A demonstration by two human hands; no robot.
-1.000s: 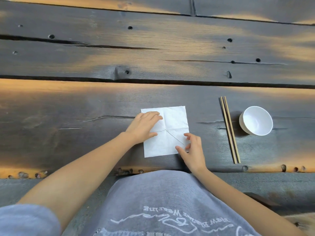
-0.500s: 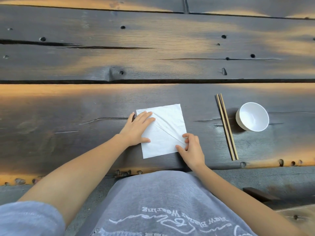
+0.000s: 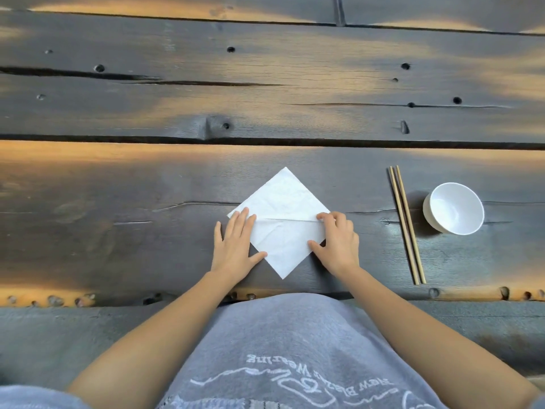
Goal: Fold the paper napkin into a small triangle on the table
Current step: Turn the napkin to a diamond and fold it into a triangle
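Observation:
A white paper napkin [image 3: 284, 199] lies flat on the dark wooden table [image 3: 118, 208], turned so it reads as a diamond. A straight crease runs across its middle from left to right. My left hand [image 3: 236, 246] rests flat on the napkin's left corner, fingers stretched and slightly apart. My right hand [image 3: 336, 243] sits at the right corner with its fingers curled over the end of the crease and the thumb on the lower right edge, pinching the paper there. The napkin's near tip points at my body.
A pair of wooden chopsticks [image 3: 405, 222] lies lengthwise to the right of the napkin. Beyond them stands a small white bowl [image 3: 454, 208]. The table's near edge [image 3: 442, 293] runs just under the napkin's tip, with my grey shirt below it.
The napkin has been turned from a square lying straight to a diamond. Both hands shifted with it, the left to the left corner and the right to the right corner.

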